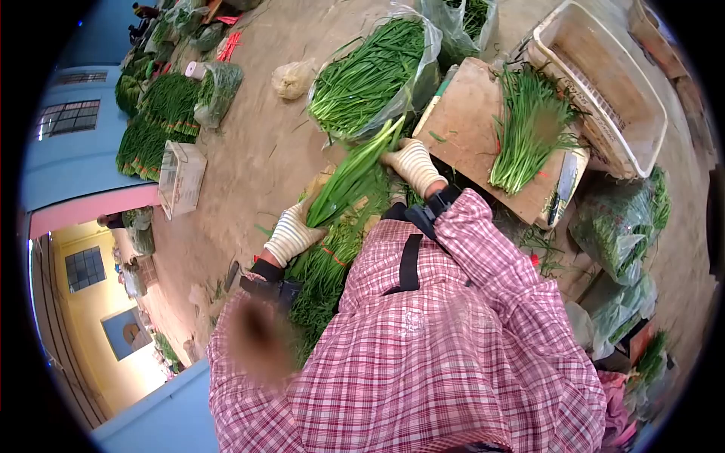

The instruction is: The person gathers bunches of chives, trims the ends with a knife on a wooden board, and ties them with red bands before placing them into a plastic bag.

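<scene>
A loose bunch of garlic chives [349, 183] slants between my hands, its pale stem ends pointing up and to the right. My left hand [293, 237], in a striped knit glove, is closed around the leafy lower end. Near the stems, my right hand [414, 165] in a matching glove is closed on the bunch's right side; its fingers are partly hidden. Below the bunch, close to my lap, lies a pile of greens [321, 283] with a red band around part of it. More chives [521, 143] rest on a wooden board [462, 113] to my right.
An open plastic bag of chives [374, 75] stands ahead. A large plastic crate [604, 64] is beyond the board, with bagged greens [619, 226] at right. A knife-like tool [563, 189] lies at the board's edge. A white crate [181, 177] and bundled greens [162, 106] stand far left.
</scene>
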Tool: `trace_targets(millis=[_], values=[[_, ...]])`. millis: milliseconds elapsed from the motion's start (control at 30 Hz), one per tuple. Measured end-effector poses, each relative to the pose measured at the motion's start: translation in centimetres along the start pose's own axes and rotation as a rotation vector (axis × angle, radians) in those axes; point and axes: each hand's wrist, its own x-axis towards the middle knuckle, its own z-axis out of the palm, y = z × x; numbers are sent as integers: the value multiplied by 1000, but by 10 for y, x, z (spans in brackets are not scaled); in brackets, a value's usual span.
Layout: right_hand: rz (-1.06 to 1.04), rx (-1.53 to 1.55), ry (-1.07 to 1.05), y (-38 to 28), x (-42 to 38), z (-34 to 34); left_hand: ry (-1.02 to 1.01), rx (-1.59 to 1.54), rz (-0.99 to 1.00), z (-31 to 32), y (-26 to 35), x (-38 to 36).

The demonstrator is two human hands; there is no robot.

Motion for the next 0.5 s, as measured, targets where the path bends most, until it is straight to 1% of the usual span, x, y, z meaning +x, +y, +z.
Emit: trace_targets(millis=[33, 67, 100, 133, 167, 200, 233, 300, 333, 367, 433, 467, 500], values=[[50, 143, -46, 8, 8, 3, 5, -32, 9, 0, 3, -1], [-7, 36, 121, 17, 14, 1, 18, -93, 51, 0, -12, -2], [-64, -72, 285, 27, 20, -7, 20, -93, 49, -6, -15, -7], [-74, -108, 378, 37, 28, -21, -22, -159, -30, -12, -17, -14], [-62, 34, 341, 37, 28, -36, -62, -223, -105, -16, -16, -19], [-60, 106, 250, 32, 28, -38, -47, -122, -120, -19, -9, -23], [-54, 175, 155, 28, 25, -37, -42, -124, -122, -18, -14, -24], [-303, 118, 20, 2, 6, -29, -54, -127, -78, -16, -27, -21], [-217, -197, -119, -18, -1, -34, -56, -124, -73, -16, -25, -19], [-200, -305, -93, -16, 5, -25, -77, -109, -98, -16, -21, -19], [-73, -263, 146, 0, 11, -27, -93, -101, -139, -14, -13, -26], [-12, -196, 235, 11, 15, -35, -94, -150, -145, -16, -6, -29], [-32, -152, 254, 8, 8, -47, -96, -196, -148, -18, -3, -31]])
